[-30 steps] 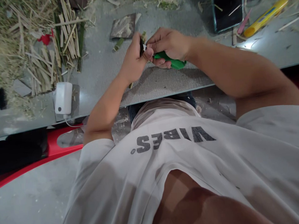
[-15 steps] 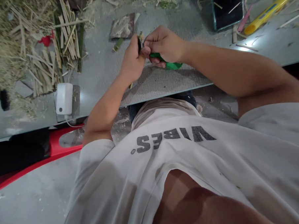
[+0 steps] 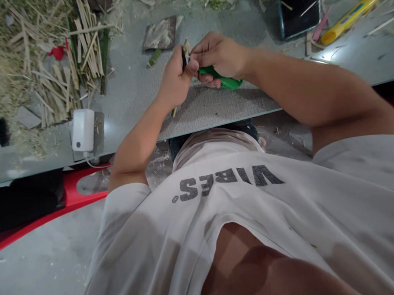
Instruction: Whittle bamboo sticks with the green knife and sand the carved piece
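Note:
My left hand point(image 3: 176, 76) is closed around a narrow bamboo strip point(image 3: 174, 112); one end sticks out below the palm. Against its thumb and forefinger lies a flat dark piece point(image 3: 184, 59) that I cannot make out clearly. In my right hand point(image 3: 221, 55) is a green-handled knife point(image 3: 228, 82), the handle running under the palm. The blade end is mostly hidden between the two hands, whose fingertips meet. Just beyond the left hand, a short green bamboo piece point(image 3: 154, 58) lies beside a square brownish patch point(image 3: 160, 33) on the table.
Bamboo strips point(image 3: 89, 43) and shavings point(image 3: 3, 56) pile up at the left, with a red object point(image 3: 57, 52) among them. A white adapter point(image 3: 83, 130) with a cable sits by the table's front edge. At the right lie a dark phone-like slab point(image 3: 298, 10) and a yellow cutter point(image 3: 351, 18).
My right hand and the green handle have shifted very slightly, the handle a little to the right. The left hand keeps its hold in nearly the same place.

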`<state>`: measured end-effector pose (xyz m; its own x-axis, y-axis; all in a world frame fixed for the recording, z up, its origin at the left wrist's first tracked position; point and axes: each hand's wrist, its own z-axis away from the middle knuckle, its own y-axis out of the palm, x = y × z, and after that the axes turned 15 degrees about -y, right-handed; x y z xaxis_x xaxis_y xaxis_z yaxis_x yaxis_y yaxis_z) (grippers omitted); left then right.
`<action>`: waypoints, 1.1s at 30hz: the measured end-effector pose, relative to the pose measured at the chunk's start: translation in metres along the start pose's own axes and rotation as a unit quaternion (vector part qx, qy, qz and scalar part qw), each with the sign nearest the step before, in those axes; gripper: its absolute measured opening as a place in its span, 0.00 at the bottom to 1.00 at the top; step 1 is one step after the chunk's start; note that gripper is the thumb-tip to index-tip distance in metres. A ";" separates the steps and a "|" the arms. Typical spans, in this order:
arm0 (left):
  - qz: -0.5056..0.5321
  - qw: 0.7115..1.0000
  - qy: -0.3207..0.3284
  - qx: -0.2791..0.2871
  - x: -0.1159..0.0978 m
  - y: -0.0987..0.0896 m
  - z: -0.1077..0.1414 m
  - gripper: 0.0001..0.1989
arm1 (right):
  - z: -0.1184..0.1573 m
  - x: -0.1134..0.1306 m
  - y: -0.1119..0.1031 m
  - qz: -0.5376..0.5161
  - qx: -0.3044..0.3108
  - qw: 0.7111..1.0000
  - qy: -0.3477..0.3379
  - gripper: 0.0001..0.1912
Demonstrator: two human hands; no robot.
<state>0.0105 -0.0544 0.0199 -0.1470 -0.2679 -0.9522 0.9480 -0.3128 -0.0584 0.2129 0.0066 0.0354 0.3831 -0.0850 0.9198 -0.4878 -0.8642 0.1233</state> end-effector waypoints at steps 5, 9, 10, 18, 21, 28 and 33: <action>-0.139 0.973 0.113 -0.144 0.001 -0.002 -0.001 0.17 | -0.002 -0.006 0.008 0.079 -0.045 0.996 0.012 0.13; -0.119 0.977 0.092 -0.152 0.003 -0.005 -0.004 0.16 | -0.004 -0.016 0.010 0.144 -0.074 0.987 0.007 0.20; -0.113 0.978 0.089 -0.150 0.005 -0.005 -0.006 0.15 | -0.004 -0.018 0.011 0.154 -0.080 0.985 0.001 0.22; -0.116 0.984 0.063 -0.122 0.006 -0.010 -0.016 0.17 | -0.001 -0.008 0.022 0.239 -0.105 0.965 -0.040 0.24; -0.120 0.972 0.099 -0.174 0.004 -0.009 -0.015 0.22 | -0.001 -0.002 0.014 0.239 -0.073 0.968 -0.030 0.24; -0.091 0.988 0.060 -0.107 -0.001 -0.006 -0.006 0.19 | -0.002 -0.005 0.007 0.146 -0.035 0.989 -0.011 0.24; -0.105 0.986 0.070 -0.107 -0.007 -0.007 -0.003 0.20 | -0.009 -0.010 0.037 0.225 -0.214 0.950 -0.046 0.26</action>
<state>0.0060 -0.0476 0.0265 -0.3196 -0.0841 -0.9438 0.9411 -0.1438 -0.3059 0.1843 -0.0203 0.0344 0.1175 -0.4574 0.8814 -0.8844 -0.4519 -0.1166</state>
